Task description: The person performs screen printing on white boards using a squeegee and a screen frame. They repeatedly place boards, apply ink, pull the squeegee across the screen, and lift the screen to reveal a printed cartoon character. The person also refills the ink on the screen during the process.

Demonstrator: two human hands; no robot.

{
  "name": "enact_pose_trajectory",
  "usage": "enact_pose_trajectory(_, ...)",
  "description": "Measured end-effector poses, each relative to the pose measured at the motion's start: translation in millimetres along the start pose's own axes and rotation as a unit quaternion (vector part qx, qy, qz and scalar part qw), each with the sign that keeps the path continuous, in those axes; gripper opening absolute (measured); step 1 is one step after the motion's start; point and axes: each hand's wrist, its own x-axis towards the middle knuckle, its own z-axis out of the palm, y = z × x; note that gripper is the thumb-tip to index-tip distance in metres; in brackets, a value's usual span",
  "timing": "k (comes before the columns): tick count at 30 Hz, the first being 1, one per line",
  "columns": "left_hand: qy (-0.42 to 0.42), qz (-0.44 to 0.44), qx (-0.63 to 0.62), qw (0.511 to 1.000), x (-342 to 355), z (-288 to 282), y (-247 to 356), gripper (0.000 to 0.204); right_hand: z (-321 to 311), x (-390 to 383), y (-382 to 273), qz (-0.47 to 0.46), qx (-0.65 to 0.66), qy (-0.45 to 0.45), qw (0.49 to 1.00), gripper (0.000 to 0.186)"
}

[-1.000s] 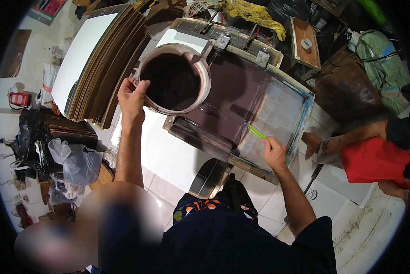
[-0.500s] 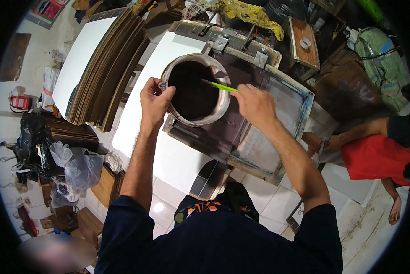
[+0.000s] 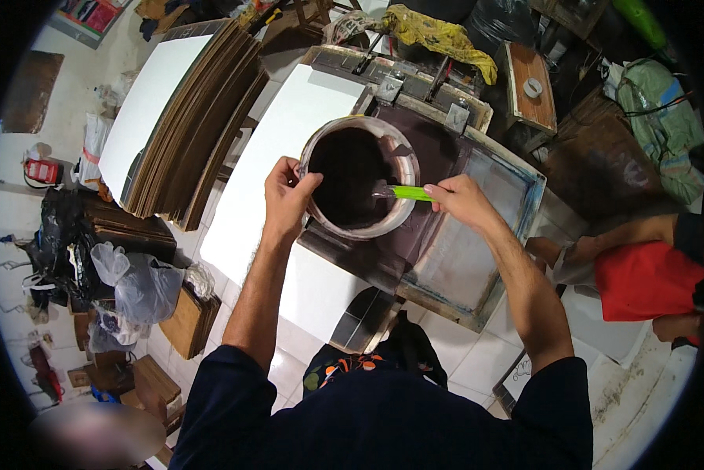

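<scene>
My left hand [image 3: 291, 196] grips the left rim of a round white bucket [image 3: 406, 166], thumb over the edge. Dark brown-black ink [image 3: 348, 176] lies inside, with smears on the inner right wall. In my right hand [image 3: 461, 204] is a spatula with a bright green handle [image 3: 414, 193]. Its blade points left into the bucket, over the right rim, and its tip is hard to make out against the ink. Beneath the bucket is a framed printing screen [image 3: 477, 204], coated with dark ink on its left part. A white board [image 3: 250, 211] extends to the left from under it.
A tall stack of boards [image 3: 199, 117] stands at the left, plastic bags [image 3: 144, 282] nearer to me. Metal clamps [image 3: 456, 117] hold the screen's far edge. A wooden box [image 3: 530, 90] is behind. At the right, another person in red [image 3: 649, 280] is close by.
The view has shifted slightly. The spatula has turned to lie nearly level, its blade lower in the bucket, and my right hand has moved a little nearer to me. The other person's arm moved.
</scene>
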Motion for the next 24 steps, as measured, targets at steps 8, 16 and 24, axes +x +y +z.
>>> enact_pose_trajectory(8, 0.03, -0.015, -0.065, 0.997, 7.1, -9.0, -16.8, 0.018, -21.1, -31.8, 1.9, -0.003, 0.2, 0.017, 0.98, 0.046)
enact_pose_trajectory(16, 0.112, -0.028, -0.109, 0.987, 33.0, -31.0, -2.4, 0.02, -60.8, -93.9, 14.1, 0.013, 0.229, 0.073, 0.971, 0.042)
enact_pose_trajectory(24, 0.141, 0.018, -0.137, 0.98, 50.7, -42.6, 14.7, 0.019, 53.1, -87.0, 92.4, -0.17, -0.075, 0.247, 0.951, 0.017)
